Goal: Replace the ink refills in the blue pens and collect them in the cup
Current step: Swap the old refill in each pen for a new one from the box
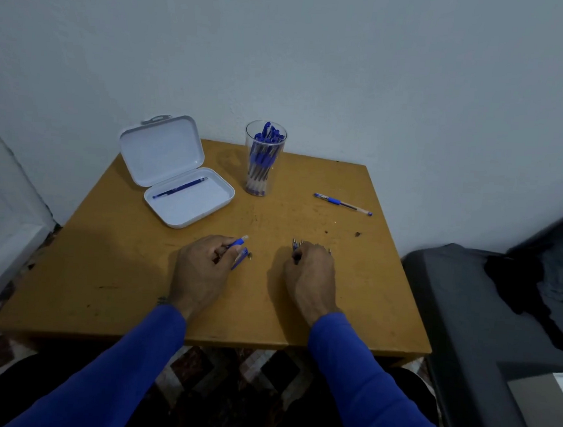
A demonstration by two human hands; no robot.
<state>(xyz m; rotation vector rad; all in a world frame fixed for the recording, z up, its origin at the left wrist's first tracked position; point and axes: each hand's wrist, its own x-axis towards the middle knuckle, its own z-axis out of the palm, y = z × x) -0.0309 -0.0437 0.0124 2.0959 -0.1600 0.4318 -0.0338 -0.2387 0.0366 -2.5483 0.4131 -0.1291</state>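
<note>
left hand (203, 268) you're gripping pen parts (239, 248) | right hand (311, 272) curling over refills (296, 244), grip unclear | cup (264, 158) sitting at table's (135, 286) far edge | bare wood lying between hands

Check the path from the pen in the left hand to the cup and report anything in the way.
Nothing visible blocks it. The left hand holds a blue pen barrel; bare yellow wooden table lies between it and the clear plastic cup. The open white case sits left of that line.
</note>
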